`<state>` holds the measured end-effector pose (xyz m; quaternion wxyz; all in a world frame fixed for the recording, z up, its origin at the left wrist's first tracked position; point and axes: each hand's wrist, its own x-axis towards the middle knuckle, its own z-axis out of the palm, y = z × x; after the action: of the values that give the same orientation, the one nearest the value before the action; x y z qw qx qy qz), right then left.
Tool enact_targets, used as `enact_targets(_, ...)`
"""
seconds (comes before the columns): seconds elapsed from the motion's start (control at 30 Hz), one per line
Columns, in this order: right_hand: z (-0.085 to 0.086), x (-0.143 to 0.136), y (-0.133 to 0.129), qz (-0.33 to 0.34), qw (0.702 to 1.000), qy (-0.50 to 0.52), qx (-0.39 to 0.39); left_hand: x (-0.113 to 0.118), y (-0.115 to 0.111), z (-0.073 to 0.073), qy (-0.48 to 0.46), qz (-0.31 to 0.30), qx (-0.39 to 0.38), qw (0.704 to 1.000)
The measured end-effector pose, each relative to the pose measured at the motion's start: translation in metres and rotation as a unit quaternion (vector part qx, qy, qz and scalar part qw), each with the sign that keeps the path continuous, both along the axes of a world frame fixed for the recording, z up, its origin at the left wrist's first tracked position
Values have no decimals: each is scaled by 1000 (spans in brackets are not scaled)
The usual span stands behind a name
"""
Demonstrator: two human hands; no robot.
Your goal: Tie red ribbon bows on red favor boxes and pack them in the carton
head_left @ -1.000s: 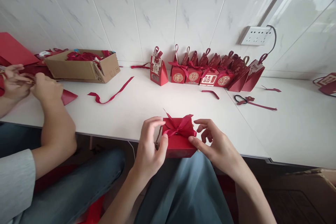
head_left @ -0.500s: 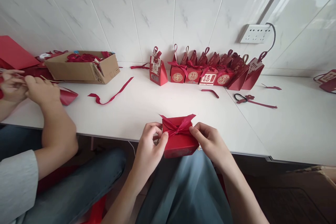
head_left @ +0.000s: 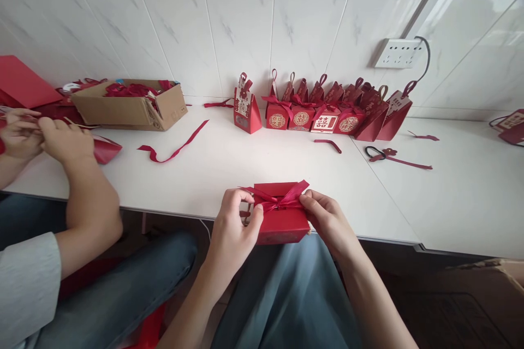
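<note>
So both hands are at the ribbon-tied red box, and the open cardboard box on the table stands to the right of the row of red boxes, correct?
Not quite: the head view shows the open cardboard box left of the row of red boxes. The left hand and right hand are indeed at the ribbon-tied red box.

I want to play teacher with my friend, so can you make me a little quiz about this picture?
1. True or false: the red rectangular card box with the shiny red ribbon bow is between the left hand and right hand.
2. Where is the white rectangular plastic socket panel? A) on the floor B) on the white tiled wall C) in a hand
3. Fill in: in the picture, the loose, curly red ribbon lies to the ___ of the upright red triangular paper box.

Key: 1. true; 2. B; 3. left
</note>
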<state>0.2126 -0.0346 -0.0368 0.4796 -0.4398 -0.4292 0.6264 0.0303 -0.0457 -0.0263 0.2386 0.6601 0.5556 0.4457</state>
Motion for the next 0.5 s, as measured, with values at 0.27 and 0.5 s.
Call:
enact_targets(0.27, 2, 0, -2, 5, 1000, -22, 12, -2, -1, 11, 67, -29, -12, 997)
enact_targets(0.5, 1, 2, -3, 8, 1000, -10, 15, -8, 1, 9, -97, -75, -140, 983)
